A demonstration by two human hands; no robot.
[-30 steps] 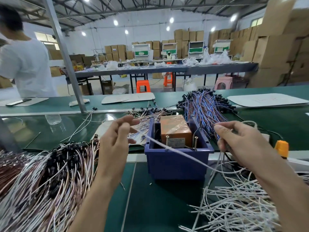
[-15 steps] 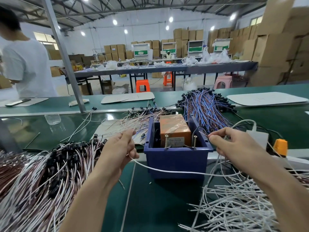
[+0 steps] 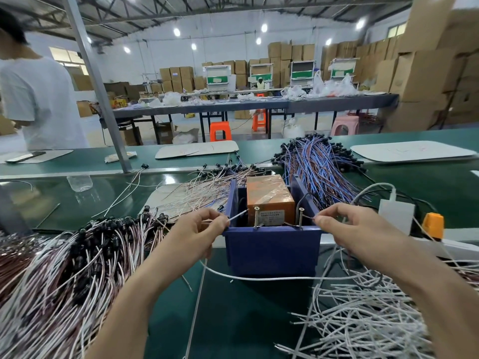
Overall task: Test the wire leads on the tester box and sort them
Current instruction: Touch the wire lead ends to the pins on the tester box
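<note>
Mid-test, our left hand and right hand pinch the white lead ends; next they must touch the tester box screws.

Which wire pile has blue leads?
The far bundle behind the bin's right side; left pile, middle pile and near-right pile are white or brownish.

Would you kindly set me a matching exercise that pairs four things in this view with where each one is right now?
Things
1. tester box
2. white wire
3. blue wires
4. pink stool

Places
A. on the floor beyond the bench
B. pinched at its ends by the left hand and right hand
C. inside the bin
D. heaped on the bench behind the bin, to the right

Pairs: 1-C, 2-B, 3-D, 4-A
</note>
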